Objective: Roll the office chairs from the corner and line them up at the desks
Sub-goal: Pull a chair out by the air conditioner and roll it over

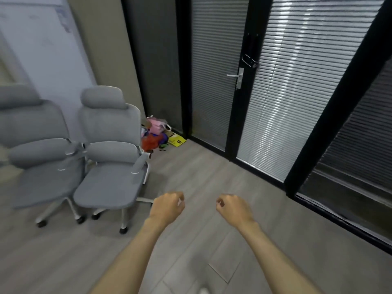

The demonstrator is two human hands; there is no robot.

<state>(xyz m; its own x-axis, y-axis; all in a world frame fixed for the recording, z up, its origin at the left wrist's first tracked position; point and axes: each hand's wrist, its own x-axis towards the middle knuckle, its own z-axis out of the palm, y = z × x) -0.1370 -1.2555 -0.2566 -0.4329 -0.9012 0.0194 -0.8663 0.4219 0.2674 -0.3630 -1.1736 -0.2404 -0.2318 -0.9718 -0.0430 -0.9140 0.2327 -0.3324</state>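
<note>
Grey wood-look floor (pixel 201 177); black-framed glass partition with lowered blinds (pixel 297 92) fills the right of the frame, door handle (pixel 234 75) at centre. Two grey office chairs (pixel 108 145) stand side by side at left, armrests touching, against the pale wall. Pile of coloured bags (pixel 157 134) in the corner just right of them. Left hand (pixel 167 206) and right hand (pixel 232 209) at lower centre, both grips loosely curled, holding nothing, well apart from the chairs.
</note>
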